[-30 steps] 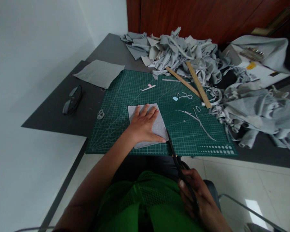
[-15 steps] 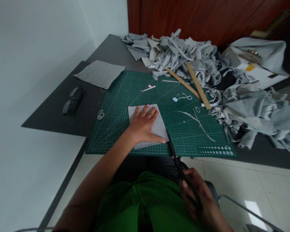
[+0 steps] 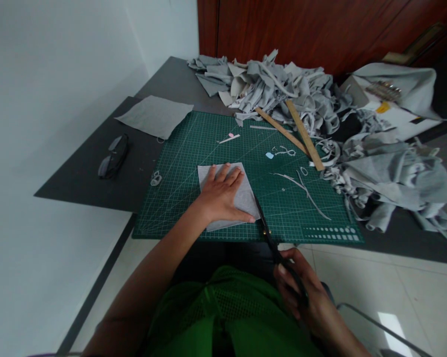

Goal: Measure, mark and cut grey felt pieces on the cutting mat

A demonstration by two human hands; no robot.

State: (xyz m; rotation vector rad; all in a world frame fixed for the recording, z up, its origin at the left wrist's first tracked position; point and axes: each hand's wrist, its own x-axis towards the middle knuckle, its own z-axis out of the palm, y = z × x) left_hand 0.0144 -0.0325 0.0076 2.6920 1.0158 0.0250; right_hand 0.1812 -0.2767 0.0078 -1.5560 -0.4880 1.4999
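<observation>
My left hand (image 3: 221, 195) lies flat, fingers spread, on a grey felt piece (image 3: 241, 198) on the green cutting mat (image 3: 193, 148). My right hand (image 3: 301, 292) grips the handles of black scissors (image 3: 271, 238) below the table edge. The blades reach up along the right edge of the felt piece, their tip beside my left thumb. I cannot tell whether the blades are around the felt.
A heap of grey felt scraps (image 3: 275, 87) fills the back, another heap (image 3: 390, 173) the right. Two wooden rulers (image 3: 301, 134) lie at the mat's far right. A grey felt square (image 3: 154, 115) and dark glasses (image 3: 113, 156) sit on the dark table (image 3: 78, 173) at left.
The scissors and my right hand have moved a little forward, the blades further up along the felt's right edge. My left hand stays flat on the felt.
</observation>
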